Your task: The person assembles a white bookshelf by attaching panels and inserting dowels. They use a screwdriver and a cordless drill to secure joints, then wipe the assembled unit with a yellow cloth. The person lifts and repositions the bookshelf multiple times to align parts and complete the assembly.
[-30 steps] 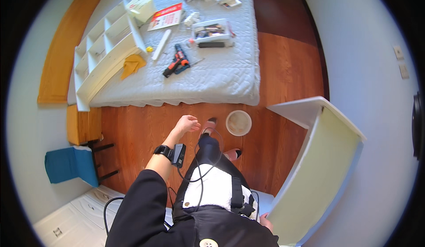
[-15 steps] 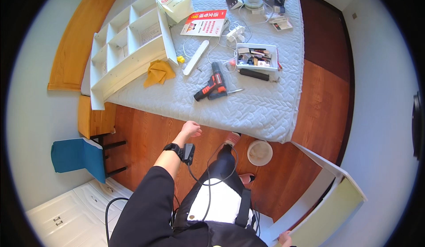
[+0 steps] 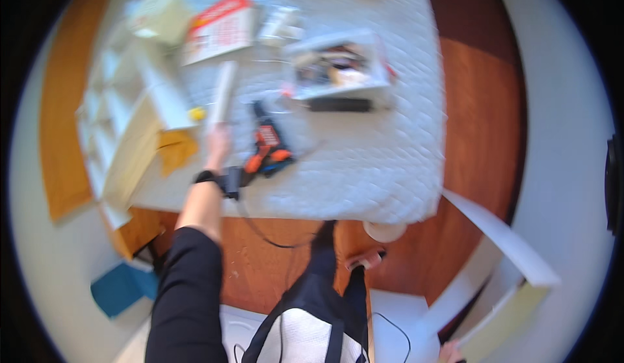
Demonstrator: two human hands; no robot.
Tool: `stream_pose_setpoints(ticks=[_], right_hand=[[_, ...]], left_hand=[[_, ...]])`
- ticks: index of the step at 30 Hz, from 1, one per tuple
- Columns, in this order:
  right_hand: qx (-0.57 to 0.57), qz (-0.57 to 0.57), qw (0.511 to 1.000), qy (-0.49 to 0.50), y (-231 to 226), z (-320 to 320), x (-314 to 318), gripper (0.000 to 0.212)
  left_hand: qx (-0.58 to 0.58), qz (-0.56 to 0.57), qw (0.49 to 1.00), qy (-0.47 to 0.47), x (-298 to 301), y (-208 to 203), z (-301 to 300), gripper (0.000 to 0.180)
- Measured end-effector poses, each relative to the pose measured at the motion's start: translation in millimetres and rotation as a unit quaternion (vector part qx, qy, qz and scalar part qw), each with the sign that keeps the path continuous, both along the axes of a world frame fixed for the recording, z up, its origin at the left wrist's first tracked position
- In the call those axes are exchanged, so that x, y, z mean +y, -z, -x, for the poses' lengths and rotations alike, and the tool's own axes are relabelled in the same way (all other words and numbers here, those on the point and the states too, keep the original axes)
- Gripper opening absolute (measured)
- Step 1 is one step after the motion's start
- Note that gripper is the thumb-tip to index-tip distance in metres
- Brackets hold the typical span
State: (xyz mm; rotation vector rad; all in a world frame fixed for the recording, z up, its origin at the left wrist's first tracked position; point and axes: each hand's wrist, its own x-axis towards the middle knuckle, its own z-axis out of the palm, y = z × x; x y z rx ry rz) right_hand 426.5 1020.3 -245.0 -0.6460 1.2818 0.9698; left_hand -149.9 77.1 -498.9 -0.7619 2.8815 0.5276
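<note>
My left hand [image 3: 219,145] reaches over the quilted bed, at the near end of a long white bar [image 3: 224,93]. Motion blur hides whether its fingers close on the bar. Just right of that wrist lies a black and orange cordless drill [image 3: 266,145]. A mustard cloth [image 3: 175,150] and a small yellow piece [image 3: 197,113] are to the hand's left. Low on the right, my right hand [image 3: 450,351], cut off by the picture's edge, grips the edge of a white-panelled furniture piece [image 3: 500,233] standing on the floor.
A white compartment shelf [image 3: 146,70] lies on the bed [image 3: 364,161] at left, beside a pale box [image 3: 158,15] and a red-and-white book [image 3: 221,28]. Right of the drill are a white bin of small items [image 3: 377,83] and a black cylinder [image 3: 341,105]. A white bucket [image 3: 383,232] stands below the bed edge.
My left hand has moved forward from above the floor to the white bar on the bed. The whole view has shifted closer over the bed. My right hand stays by the white furniture.
</note>
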Motion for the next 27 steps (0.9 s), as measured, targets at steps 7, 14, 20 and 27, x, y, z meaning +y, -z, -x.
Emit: stream_pose_setpoints(ticks=[7, 14, 20, 27], right_hand=[[-0.391, 0.245, 0.781, -0.421, -59, 116, -74, 0.040], [-0.341, 0.255, 0.779, -0.461, -67, 142, -94, 0.045], [-0.240, 0.257, 0.800, -0.486, -65, 123, -78, 0.054], [-0.107, 0.227, 0.807, -0.534, -81, 121, -79, 0.058]], left_hand=[[-0.124, 0.168, 0.978, 0.019, -45, 57, 33, 0.038], [-0.091, 0.136, 0.985, -0.050, -23, 9, 30, 0.026], [0.106, -0.174, 0.973, -0.109, 90, -76, -1, 0.019], [0.035, -0.444, 0.890, -0.099, 318, -172, -154, 0.023]])
